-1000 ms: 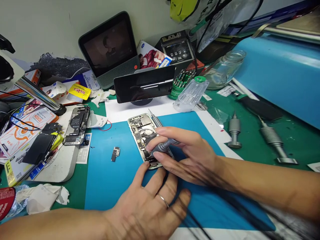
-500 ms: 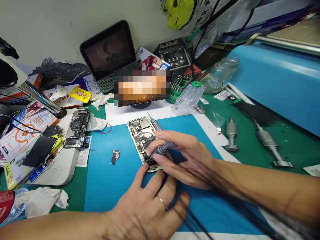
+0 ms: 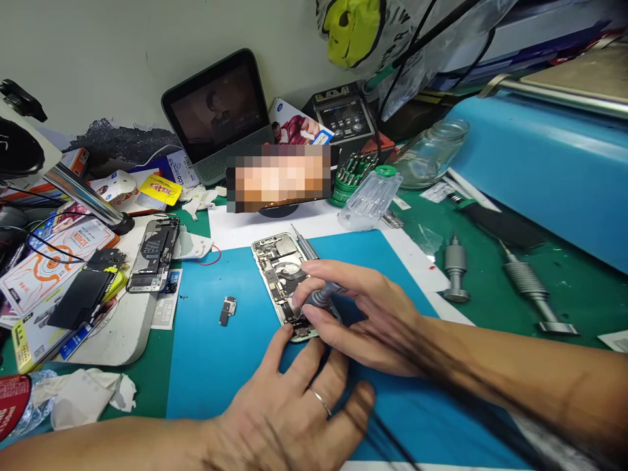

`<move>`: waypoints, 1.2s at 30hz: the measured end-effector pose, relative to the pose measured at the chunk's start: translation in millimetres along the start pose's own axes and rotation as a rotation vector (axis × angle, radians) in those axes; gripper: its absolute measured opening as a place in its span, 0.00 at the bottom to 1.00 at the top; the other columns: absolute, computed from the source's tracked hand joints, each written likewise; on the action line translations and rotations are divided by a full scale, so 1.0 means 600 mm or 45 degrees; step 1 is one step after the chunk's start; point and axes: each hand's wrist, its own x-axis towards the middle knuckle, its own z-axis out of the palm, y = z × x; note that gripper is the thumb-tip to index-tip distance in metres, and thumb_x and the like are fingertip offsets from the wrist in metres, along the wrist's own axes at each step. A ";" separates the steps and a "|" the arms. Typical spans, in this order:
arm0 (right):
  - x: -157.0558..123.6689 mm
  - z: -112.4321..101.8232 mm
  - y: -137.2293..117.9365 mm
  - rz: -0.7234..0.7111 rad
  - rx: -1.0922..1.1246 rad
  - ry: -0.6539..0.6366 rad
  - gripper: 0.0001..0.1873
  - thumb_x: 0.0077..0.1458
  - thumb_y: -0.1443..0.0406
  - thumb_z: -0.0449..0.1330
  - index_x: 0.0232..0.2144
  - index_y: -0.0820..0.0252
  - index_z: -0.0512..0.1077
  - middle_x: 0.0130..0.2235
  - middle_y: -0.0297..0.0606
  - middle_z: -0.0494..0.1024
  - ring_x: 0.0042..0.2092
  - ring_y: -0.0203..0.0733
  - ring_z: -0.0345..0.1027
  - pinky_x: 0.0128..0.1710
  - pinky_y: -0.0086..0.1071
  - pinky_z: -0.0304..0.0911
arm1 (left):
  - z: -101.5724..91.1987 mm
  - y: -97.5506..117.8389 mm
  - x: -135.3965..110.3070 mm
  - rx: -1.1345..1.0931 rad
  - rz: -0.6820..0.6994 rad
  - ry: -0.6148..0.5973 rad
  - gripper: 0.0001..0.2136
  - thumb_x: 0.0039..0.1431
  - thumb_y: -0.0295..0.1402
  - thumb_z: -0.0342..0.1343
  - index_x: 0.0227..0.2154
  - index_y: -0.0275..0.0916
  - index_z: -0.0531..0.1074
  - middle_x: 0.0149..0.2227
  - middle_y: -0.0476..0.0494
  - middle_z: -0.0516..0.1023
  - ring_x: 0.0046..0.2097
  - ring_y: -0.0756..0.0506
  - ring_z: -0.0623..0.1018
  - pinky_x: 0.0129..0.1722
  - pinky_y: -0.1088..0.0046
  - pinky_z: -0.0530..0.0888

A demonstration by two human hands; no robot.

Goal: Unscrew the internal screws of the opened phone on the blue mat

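Observation:
An opened smartphone [image 3: 277, 275] lies on the blue mat [image 3: 206, 366], its inner parts and round coil area showing. My right hand [image 3: 363, 307] pinches a grey screwdriver [image 3: 321, 296] between thumb and fingers over the phone's lower part; its tip is hard to make out. Another grey screwdriver [image 3: 305, 243] lies along the phone's upper right edge, partly behind my index finger. My left hand [image 3: 299, 399], wearing a ring, is open with fingers spread, fingertips touching the phone's bottom edge. A small dark and silver phone part [image 3: 227, 311] rests on the mat left of the phone.
Another opened phone [image 3: 154, 255] sits on a white base [image 3: 122, 333] at left, among boxes. Two grey screwdrivers, one upright [image 3: 456, 268] and one leaning [image 3: 530, 281], are at right. Behind are a clear plastic cup [image 3: 370, 203], green bit holder [image 3: 353, 176] and glass jar [image 3: 436, 150].
The whole view has shifted slightly, so things appear a little lower. The handle in my right hand has changed angle a little. My left hand keeps its place at the phone.

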 end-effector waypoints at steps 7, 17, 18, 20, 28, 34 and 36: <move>0.000 0.000 0.002 -0.005 -0.011 0.010 0.32 0.57 0.74 0.55 0.61 0.51 0.54 0.34 0.34 0.77 0.31 0.38 0.75 0.30 0.31 0.75 | 0.000 0.001 0.001 0.008 -0.009 0.001 0.22 0.65 0.37 0.48 0.59 0.35 0.63 0.58 0.33 0.67 0.61 0.31 0.63 0.59 0.45 0.61; 0.003 -0.014 -0.005 0.006 0.017 0.266 0.41 0.55 0.75 0.59 0.64 0.43 0.49 0.39 0.33 0.80 0.34 0.41 0.77 0.39 0.39 0.75 | -0.001 -0.001 -0.004 -0.002 0.009 -0.041 0.22 0.68 0.40 0.43 0.60 0.36 0.61 0.58 0.35 0.66 0.57 0.35 0.65 0.57 0.45 0.62; 0.007 -0.023 -0.005 0.005 -0.060 0.289 0.41 0.54 0.74 0.61 0.64 0.43 0.51 0.39 0.33 0.80 0.35 0.42 0.77 0.43 0.41 0.74 | -0.003 -0.001 -0.004 -0.003 0.011 -0.043 0.22 0.69 0.41 0.42 0.60 0.36 0.61 0.58 0.35 0.66 0.57 0.35 0.65 0.57 0.45 0.62; 0.019 -0.047 0.000 -0.010 -0.290 0.268 0.35 0.53 0.71 0.63 0.59 0.44 0.59 0.41 0.33 0.81 0.39 0.45 0.78 0.49 0.44 0.71 | -0.007 -0.002 -0.003 -0.014 0.013 -0.054 0.24 0.69 0.45 0.39 0.60 0.36 0.62 0.58 0.34 0.66 0.56 0.36 0.66 0.57 0.45 0.62; 0.035 -0.123 0.042 -0.391 -0.975 -0.462 0.13 0.61 0.72 0.49 0.43 0.57 0.69 0.45 0.41 0.81 0.41 0.47 0.77 0.36 0.39 0.71 | -0.010 -0.003 -0.003 -0.057 0.001 -0.075 0.32 0.66 0.56 0.35 0.60 0.36 0.62 0.58 0.33 0.66 0.56 0.35 0.65 0.57 0.45 0.61; 0.019 -0.121 0.073 -0.259 -0.997 -0.771 0.16 0.58 0.76 0.46 0.39 0.60 0.72 0.52 0.44 0.78 0.47 0.49 0.74 0.42 0.41 0.72 | -0.014 -0.002 -0.003 -0.108 -0.010 -0.139 0.32 0.66 0.56 0.37 0.61 0.36 0.60 0.59 0.33 0.65 0.57 0.35 0.65 0.59 0.44 0.59; 0.019 -0.121 0.073 -0.251 -0.998 -0.783 0.19 0.57 0.78 0.46 0.42 0.61 0.72 0.53 0.44 0.77 0.48 0.48 0.74 0.44 0.41 0.72 | -0.015 -0.002 -0.003 -0.124 -0.013 -0.141 0.33 0.65 0.56 0.37 0.61 0.36 0.60 0.59 0.33 0.66 0.57 0.35 0.65 0.59 0.44 0.58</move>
